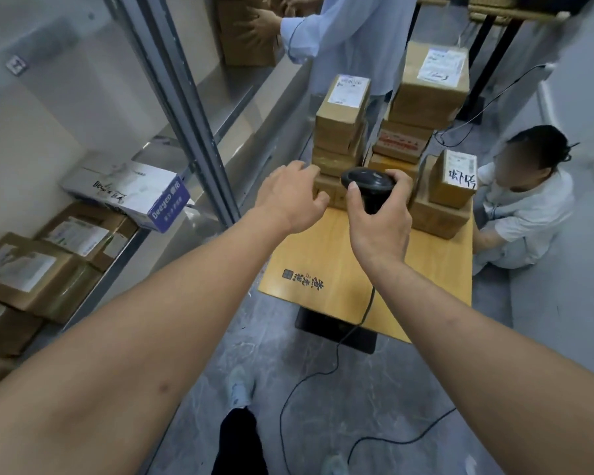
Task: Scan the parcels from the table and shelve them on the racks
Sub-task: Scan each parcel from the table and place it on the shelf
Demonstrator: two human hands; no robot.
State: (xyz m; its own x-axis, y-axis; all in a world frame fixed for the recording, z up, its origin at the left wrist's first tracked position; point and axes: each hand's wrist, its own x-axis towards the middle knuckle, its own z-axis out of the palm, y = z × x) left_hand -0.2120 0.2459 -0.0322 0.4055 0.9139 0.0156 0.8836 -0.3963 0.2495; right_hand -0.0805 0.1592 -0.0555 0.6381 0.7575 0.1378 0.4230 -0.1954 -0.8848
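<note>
Stacks of brown cardboard parcels (343, 114) with white labels stand on the far half of a small wooden table (326, 265). My right hand (379, 217) grips a black handheld scanner (369, 185), its head pointing toward the parcels. My left hand (292, 197) reaches out with loosely curled fingers and touches the bottom parcel (333, 193) of the left stack at its near corner. A metal rack (199, 132) runs along the left, with shelved parcels (24, 269) and a white and blue box (131, 193) on its lower shelf.
A person in a light blue shirt (354, 39) stands behind the table holding a box on the rack. Another person (525, 207) crouches at the table's right. The scanner cable (323, 375) trails over the grey floor. A black-legged table (494, 46) stands far right.
</note>
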